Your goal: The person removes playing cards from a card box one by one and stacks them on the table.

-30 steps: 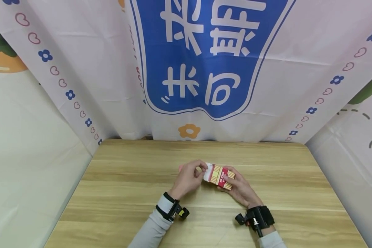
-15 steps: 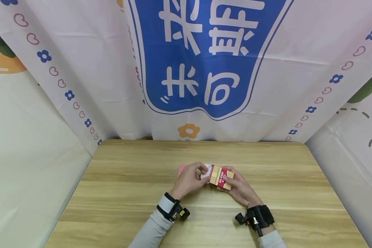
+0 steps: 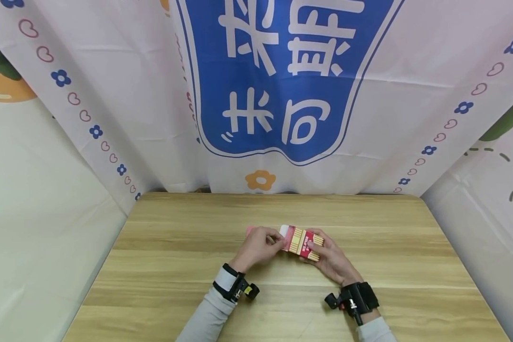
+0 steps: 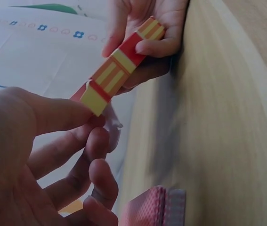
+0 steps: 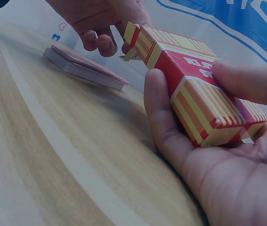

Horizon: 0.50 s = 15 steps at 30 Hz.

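A red and yellow striped playing card box [image 3: 306,244] is raised over the table, tilted. My right hand [image 3: 331,259] grips its closed end, thumb on the printed face [image 5: 197,70] and fingers beneath. At the other end, my left hand [image 3: 260,246] has its thumb and index finger on the edge, pinching the flap [image 4: 94,101]. A small flap [image 5: 131,33] sticks out there in the right wrist view. Beside the left hand, a stack of playing cards [image 5: 84,70] with pinkish backs lies on the table, mostly hidden in the head view.
The wood-grain table [image 3: 175,266] ends at a white cloth backdrop [image 3: 166,156] with a blue printed sign [image 3: 256,133]. Cloth walls stand at both sides. Each wrist wears a black strap with a small camera.
My left fingers have shifted at the box's open end. Less of the white part shows, and a pink patterned surface is visible there. The right hand keeps its grip in place.
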### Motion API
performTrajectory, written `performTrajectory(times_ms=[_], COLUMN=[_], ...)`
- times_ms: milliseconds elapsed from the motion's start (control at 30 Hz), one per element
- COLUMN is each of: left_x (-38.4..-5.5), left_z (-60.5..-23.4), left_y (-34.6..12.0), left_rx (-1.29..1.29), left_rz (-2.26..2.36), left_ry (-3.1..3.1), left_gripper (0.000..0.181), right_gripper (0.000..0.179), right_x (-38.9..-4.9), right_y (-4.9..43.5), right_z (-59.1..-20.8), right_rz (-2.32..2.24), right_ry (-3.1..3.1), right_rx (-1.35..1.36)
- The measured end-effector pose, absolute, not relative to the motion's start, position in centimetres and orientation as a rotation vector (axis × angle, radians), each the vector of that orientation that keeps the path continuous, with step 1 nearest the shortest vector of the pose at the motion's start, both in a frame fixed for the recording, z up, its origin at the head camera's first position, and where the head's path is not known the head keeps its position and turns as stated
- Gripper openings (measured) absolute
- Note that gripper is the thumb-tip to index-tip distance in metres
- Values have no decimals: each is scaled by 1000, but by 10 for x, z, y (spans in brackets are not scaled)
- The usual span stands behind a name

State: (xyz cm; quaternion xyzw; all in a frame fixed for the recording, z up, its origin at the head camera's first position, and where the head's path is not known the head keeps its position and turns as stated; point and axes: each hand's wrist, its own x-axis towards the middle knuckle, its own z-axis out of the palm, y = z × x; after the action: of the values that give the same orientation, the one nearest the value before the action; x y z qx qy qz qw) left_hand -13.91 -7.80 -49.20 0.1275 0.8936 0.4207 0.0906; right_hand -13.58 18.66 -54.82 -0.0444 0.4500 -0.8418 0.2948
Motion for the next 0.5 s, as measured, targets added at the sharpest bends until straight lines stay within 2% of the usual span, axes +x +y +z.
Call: performTrajectory(times_ms=[500], left_x=[-143], left_z=[-487], left_y=[-88], left_rx=[225], left_rz=[1457], left_ry=[2524], left_gripper=[6], right_gripper=[48], right_x=[-136], right_y=[185], right_z=[-548], right_rz=[-2243], right_ry=[1224], right_rx=[-87])
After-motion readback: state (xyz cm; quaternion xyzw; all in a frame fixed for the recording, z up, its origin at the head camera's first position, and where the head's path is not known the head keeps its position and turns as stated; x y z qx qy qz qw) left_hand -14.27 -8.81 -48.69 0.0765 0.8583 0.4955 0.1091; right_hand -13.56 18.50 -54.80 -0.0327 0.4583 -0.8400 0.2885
